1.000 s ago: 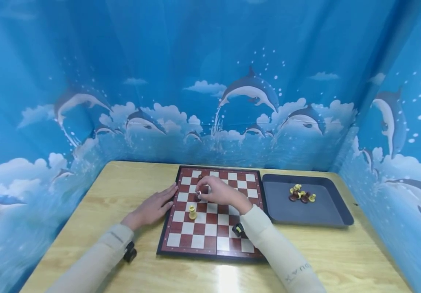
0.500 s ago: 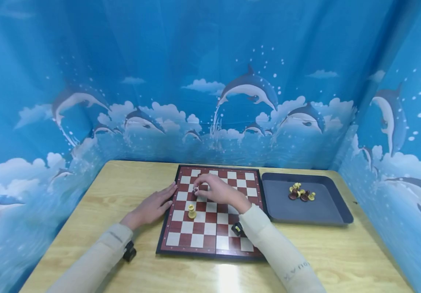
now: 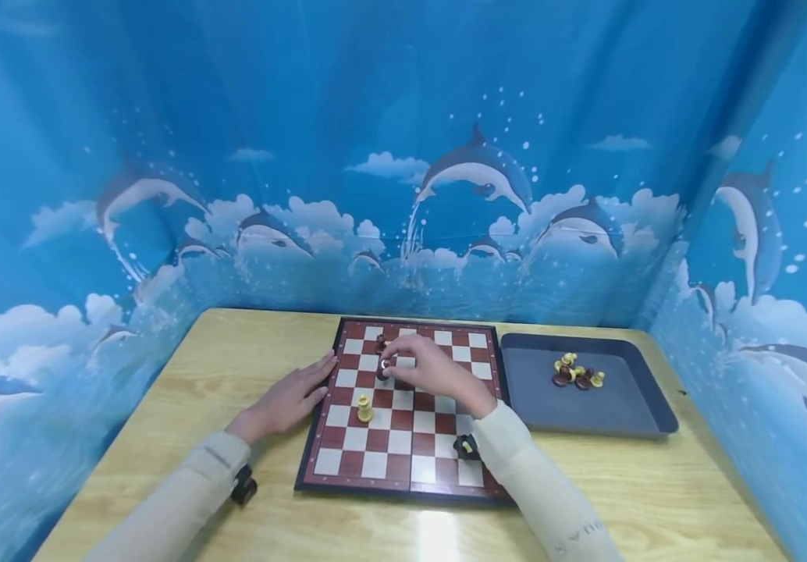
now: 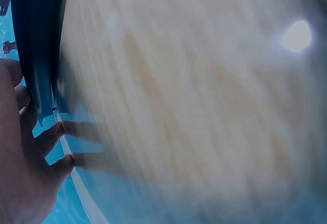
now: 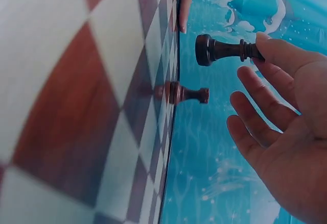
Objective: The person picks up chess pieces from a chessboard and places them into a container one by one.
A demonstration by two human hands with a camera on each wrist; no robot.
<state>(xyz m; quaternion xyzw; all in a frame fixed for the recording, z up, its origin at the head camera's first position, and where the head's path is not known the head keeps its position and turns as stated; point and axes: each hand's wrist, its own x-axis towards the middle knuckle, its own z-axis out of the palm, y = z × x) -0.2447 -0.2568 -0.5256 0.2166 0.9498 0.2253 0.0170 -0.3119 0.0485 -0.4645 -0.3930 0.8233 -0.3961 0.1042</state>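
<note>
My right hand (image 3: 426, 364) pinches a dark brown chess piece (image 5: 225, 49) by its top between thumb and finger. In the right wrist view its base hangs clear of the chessboard (image 3: 376, 464); the fingertips hide the head. Behind it on the board stands a dark rook (image 5: 190, 95), also visible beyond the fingers in the head view. Closer to me, a pale yellow chess piece (image 3: 364, 409) with a crown-like top stands upright. My left hand (image 3: 289, 400) lies with extended fingers along the board's left edge, its fingertips touching the frame.
Right of the board sits a shallow dark grey tray (image 3: 628, 417). Several yellow and dark brown chess pieces (image 3: 577, 372) lie heaped in it. The wooden table (image 3: 249, 336) backs onto a blue dolphin-print curtain (image 3: 347, 257).
The right hand, with the dark piece, shifts slightly left and then back to the right, uncovering more of the dark rook behind. The left hand stays by the board's edge.
</note>
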